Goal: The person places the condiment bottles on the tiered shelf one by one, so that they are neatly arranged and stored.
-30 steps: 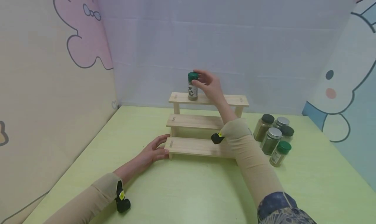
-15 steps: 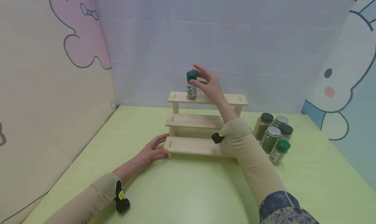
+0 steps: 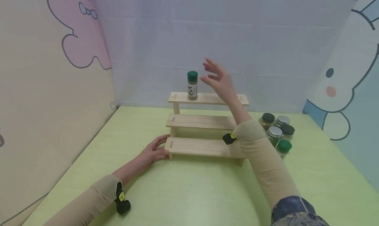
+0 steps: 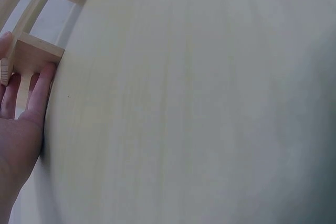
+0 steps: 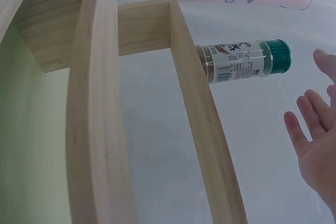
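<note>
A spice jar [image 3: 192, 86] with a green cap and a printed label stands upright on the top step of a three-step wooden rack [image 3: 204, 146], left of its middle. Just right of the jar, my right hand [image 3: 220, 83] is raised with its fingers spread, apart from the jar and holding nothing. In the right wrist view, a gap shows between that hand and the jar's green cap [image 5: 281, 56]. My left hand [image 3: 152, 153] holds the left end of the lowest step, its thumb at the front. In the left wrist view, its fingers [image 4: 39, 90] reach against the end board.
Several more jars stand grouped right of the rack: two black lids [image 3: 268, 117], two silver lids [image 3: 274, 131] and a green-capped jar [image 3: 284, 147]. My right forearm partly covers them. A pale curtain [image 3: 148, 55] hangs behind the light green table [image 3: 177, 193].
My right hand has let go of the green-capped jar and moved right, away from it. The jar stays on the top step. My left hand stays at the rack.
</note>
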`<state>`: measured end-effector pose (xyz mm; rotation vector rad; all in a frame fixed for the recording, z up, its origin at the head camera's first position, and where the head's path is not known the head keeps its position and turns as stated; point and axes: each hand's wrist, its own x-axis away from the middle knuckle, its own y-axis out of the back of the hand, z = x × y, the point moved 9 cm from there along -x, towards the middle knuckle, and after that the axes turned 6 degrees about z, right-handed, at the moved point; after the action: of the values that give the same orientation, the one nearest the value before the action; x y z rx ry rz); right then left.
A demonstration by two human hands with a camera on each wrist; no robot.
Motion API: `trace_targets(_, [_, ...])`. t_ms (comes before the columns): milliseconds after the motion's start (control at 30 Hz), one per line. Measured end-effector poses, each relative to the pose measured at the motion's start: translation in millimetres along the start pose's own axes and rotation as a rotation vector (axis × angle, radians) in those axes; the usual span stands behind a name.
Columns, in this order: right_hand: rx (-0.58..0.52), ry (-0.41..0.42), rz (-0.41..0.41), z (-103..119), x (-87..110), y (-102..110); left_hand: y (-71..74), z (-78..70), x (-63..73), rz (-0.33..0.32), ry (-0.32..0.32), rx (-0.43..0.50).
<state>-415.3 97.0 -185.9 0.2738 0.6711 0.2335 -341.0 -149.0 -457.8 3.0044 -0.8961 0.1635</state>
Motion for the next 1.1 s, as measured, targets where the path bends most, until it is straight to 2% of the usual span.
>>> trace_targets(200, [0.028, 0.032, -0.035, -1, 11.8, 17, -3.4, -2.4, 1.9, 0.02, -0.012, 0.001])
trace_targets(333, [0.056, 0.083, -0.041, 2, 25.4, 27, -3.4, -1.6, 1.5, 0.015, -0.006, 0.003])
trace_targets(467, [0.103, 0.124, -0.037, 4, 42.8, 37, -2.9, -0.6, 0.3, 0.016, -0.006, 0.009])
trace_targets(933, [0.295, 0.166, 0.055, 21, 112.8, 68, -0.1, 0.4, -0.9, 0.01, -0.006, -0.005])
trace_targets(1100, [0.433, 0.174, 0.057, 17, 141.0, 82, 0.0, 0.8, -1.1, 0.007, -0.008, -0.008])
